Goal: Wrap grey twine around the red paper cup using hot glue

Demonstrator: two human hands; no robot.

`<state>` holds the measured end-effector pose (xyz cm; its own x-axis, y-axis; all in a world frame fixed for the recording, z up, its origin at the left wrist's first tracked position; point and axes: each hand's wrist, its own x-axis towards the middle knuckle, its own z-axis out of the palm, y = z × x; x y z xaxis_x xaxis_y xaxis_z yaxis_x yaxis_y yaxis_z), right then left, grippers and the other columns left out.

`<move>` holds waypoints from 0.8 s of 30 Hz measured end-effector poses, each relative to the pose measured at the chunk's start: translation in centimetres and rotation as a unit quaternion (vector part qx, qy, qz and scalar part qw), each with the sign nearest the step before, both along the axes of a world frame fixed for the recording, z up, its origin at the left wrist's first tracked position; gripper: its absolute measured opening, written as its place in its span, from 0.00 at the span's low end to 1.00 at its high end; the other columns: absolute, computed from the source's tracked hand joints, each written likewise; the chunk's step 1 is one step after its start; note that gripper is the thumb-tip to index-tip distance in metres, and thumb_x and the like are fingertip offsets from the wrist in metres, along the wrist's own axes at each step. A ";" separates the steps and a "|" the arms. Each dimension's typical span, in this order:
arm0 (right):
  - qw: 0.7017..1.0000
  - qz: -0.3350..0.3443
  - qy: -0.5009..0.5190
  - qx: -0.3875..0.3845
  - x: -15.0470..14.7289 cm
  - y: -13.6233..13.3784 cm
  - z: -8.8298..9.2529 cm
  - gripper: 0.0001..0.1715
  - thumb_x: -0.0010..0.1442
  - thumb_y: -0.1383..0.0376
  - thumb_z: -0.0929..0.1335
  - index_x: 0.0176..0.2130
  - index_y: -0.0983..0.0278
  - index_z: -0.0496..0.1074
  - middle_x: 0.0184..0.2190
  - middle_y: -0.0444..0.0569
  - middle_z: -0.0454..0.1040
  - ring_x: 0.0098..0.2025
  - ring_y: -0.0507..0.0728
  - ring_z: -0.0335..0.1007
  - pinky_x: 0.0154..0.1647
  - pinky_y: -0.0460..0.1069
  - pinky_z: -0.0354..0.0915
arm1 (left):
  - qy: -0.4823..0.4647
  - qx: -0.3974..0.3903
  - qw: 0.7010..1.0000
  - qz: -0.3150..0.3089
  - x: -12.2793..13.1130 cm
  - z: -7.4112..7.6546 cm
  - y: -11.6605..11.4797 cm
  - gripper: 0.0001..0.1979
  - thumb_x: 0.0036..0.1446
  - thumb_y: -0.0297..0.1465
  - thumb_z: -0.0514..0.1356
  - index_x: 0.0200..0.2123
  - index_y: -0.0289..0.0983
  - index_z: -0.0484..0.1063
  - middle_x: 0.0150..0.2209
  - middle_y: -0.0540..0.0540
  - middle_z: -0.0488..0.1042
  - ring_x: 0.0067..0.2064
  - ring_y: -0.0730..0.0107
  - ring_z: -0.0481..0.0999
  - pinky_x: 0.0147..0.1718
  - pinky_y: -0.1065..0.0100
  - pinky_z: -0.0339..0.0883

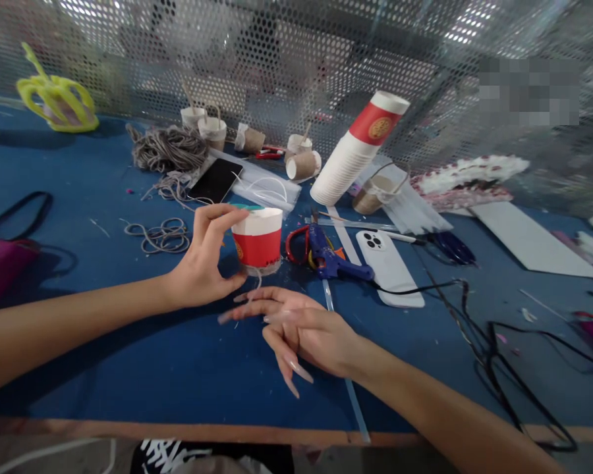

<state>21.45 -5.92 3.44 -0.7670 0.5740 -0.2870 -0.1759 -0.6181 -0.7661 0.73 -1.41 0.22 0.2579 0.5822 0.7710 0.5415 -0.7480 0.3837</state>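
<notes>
A cut-down red and white paper cup (261,247) is between the thumb and fingers of my left hand (202,260), which is closed on its side. Along the base of this cup runs a thin grey cord, and its loose end (259,279) hangs down in front. Just below the cup, my right hand (309,332) has its fingers spread, slightly blurred at the tips. Those fingertips are close to the cord; whether they touch it I cannot tell. Right of the cup lies a blue glue gun (326,253), beside red-handled scissors (297,245).
A tall stack of paper cups (348,164) leans at the back. Grey cord bundles (170,148), a black phone (217,180) and several cord-wrapped cups stand or lie leftward. A white phone (393,266) and black cable (491,355) are right. A perforated metal screen (286,66) rises behind.
</notes>
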 end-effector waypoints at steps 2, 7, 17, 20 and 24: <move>1.000 0.011 0.006 -0.010 0.0 0.0 0.1 0.16 0.56 0.61 0.70 0.42 0.66 0.66 0.27 0.41 0.75 0.12 0.45 0.58 0.09 0.42 0.58 | -0.022 -0.030 0.999 -0.039 0.0 -0.3 0.1 0.45 0.42 0.24 0.65 0.63 0.41 0.50 0.54 0.38 0.57 0.56 0.52 0.63 0.49 0.48 0.73; 0.998 -0.004 -0.048 0.028 0.7 0.0 0.4 0.14 0.61 0.58 0.70 0.31 0.65 0.68 0.15 0.33 0.61 0.10 0.41 0.45 0.10 0.38 0.44 | -0.042 -0.077 0.991 -0.097 -0.1 -0.7 0.2 0.50 0.41 0.23 0.67 0.65 0.45 0.46 0.55 0.38 0.54 0.58 0.51 0.62 0.48 0.51 0.75; 0.969 -0.044 -0.182 0.163 2.4 0.3 1.4 0.19 0.61 0.52 0.68 0.29 0.65 0.68 0.15 0.37 0.68 0.10 0.42 0.55 0.08 0.37 0.50 | 0.035 -0.082 0.991 -0.102 -0.2 -0.2 0.2 0.45 0.38 0.23 0.66 0.60 0.38 0.51 0.52 0.37 0.55 0.58 0.47 0.61 0.53 0.43 0.70; 0.960 -0.072 -0.195 0.187 2.6 0.6 1.5 0.19 0.61 0.52 0.69 0.28 0.65 0.69 0.15 0.37 0.68 0.10 0.42 0.55 0.08 0.37 0.50 | 0.021 -0.088 0.988 -0.124 -0.2 -0.6 0.6 0.44 0.39 0.22 0.67 0.59 0.39 0.50 0.53 0.37 0.56 0.59 0.45 0.62 0.53 0.41 0.70; 0.950 -0.106 -0.194 0.220 2.9 1.0 1.7 0.19 0.61 0.53 0.69 0.28 0.65 0.69 0.14 0.37 0.66 0.11 0.42 0.56 0.09 0.37 0.51 | 0.007 -0.081 0.986 -0.146 -0.1 -0.7 0.8 0.42 0.42 0.23 0.68 0.58 0.40 0.51 0.53 0.37 0.57 0.60 0.46 0.62 0.56 0.40 0.67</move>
<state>24.34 -4.95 5.13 -0.5053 0.8343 -0.2205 0.0882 -0.2042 -0.9749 0.64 -0.57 -0.53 0.4434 0.5967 0.6688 0.3177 -0.8023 0.5053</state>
